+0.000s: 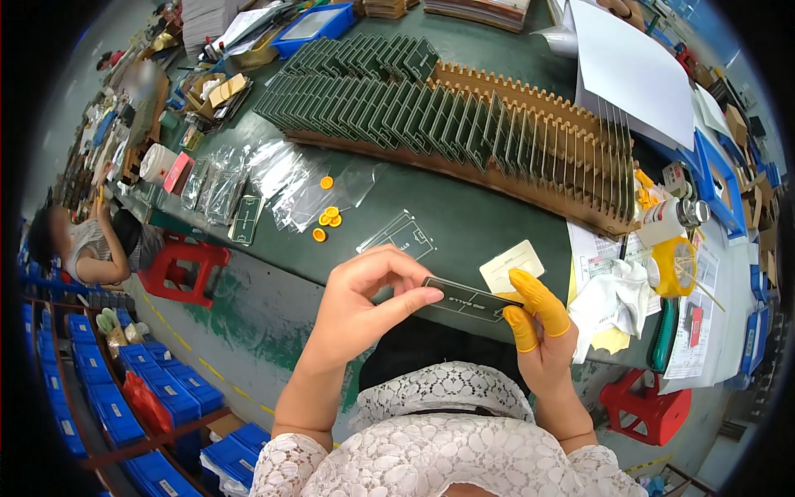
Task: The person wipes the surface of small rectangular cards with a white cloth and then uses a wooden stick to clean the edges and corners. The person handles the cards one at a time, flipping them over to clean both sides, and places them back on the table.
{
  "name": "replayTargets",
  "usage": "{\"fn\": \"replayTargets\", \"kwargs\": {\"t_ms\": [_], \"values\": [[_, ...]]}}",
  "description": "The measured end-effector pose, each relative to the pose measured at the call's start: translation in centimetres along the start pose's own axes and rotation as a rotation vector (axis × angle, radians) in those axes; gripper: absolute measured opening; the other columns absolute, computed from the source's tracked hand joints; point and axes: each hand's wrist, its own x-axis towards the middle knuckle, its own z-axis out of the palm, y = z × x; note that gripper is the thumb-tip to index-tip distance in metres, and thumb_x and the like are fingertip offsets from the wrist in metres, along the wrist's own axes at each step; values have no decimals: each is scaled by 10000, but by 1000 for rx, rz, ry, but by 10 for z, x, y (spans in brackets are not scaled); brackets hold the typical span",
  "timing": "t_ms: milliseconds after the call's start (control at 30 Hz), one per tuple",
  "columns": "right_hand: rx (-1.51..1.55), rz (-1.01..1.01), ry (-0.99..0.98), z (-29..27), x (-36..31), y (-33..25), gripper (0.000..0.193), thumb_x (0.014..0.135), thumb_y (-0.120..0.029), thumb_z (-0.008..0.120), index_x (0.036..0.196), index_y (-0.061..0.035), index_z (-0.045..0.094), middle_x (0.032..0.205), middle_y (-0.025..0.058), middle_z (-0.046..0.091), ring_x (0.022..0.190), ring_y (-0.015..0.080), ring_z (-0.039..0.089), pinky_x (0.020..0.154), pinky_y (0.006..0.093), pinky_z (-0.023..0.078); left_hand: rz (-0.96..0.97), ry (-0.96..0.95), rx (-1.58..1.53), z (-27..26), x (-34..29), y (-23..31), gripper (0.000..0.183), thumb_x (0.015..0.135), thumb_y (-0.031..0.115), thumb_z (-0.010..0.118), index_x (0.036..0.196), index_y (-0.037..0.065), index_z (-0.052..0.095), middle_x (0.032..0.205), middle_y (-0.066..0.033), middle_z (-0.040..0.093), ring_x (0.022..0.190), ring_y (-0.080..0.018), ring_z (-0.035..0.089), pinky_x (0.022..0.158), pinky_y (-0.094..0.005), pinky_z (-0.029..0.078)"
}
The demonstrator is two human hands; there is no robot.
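Observation:
Between both hands, above the table's near edge, a dark green rectangular card [468,299] with white lines is held tilted. My left hand [360,302] pinches its left end between thumb and fingers. At its right end, my right hand [542,327] grips it with fingertips in yellow finger cots. A cream card [512,267] lies just behind the held one. Left of that, a clear sleeve with a white-lined rectangle [402,238] rests on the green table. Several rolled yellow finger cots [329,217] lie farther left.
A long slotted wooden rack [571,203] crosses the table, filled with green cards [373,108]. Clear plastic bags [281,178] lie at left. A white cloth [611,300], yellow tape roll [672,267] and bottle [667,219] stand right. Another person [91,244] sits at far left.

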Motion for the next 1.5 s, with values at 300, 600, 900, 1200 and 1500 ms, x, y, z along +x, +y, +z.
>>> {"fn": "replayTargets", "kwargs": {"t_ms": [300, 600, 900, 1200, 1500], "values": [[-82, -52, -2, -4, 4, 7, 378, 808, -10, 692, 1174, 24, 601, 970, 156, 675, 765, 293, 628, 691, 356, 497, 279, -25, 220, 2, 0, -6, 178, 707, -133, 702, 835, -14, 672, 852, -120, 659, 795, -185, 620, 709, -278, 483], [13, 1, -4, -2, 7, 0, 395, 803, -50, 705, 1185, -14, 614, 982, 107, 689, 758, 267, 625, 695, 330, 477, 23, 55, 31, 11, -10, -14, 129, 744, -95, 703, 823, 0, 665, 878, -93, 683, 815, -167, 642, 740, -262, 499], [-68, -235, -150, 8, 15, -4, 373, 793, -63, 709, 1157, -30, 636, 1100, 121, 665, 894, 262, 650, 740, 338, 486, 229, -70, 474, 20, -10, 4, 162, 710, -33, 748, 850, 29, 695, 832, -80, 689, 738, -197, 624, 699, -281, 467], [-373, 44, 191, -53, 12, 16, 222, 770, -41, 732, 980, -13, 666, 957, 86, 623, 858, 268, 571, 759, 325, 443, 114, 256, 268, 12, -21, -7, 160, 735, -98, 713, 847, -8, 642, 803, -76, 647, 728, -137, 594, 685, -237, 459], [-672, 107, -152, -44, -9, 37, 142, 742, -87, 731, 854, -33, 662, 816, 78, 525, 788, 264, 498, 696, 363, 393, 100, 288, 288, 16, -18, -10, 147, 761, -87, 703, 855, -12, 619, 808, -74, 644, 724, -124, 579, 681, -232, 458]]}}
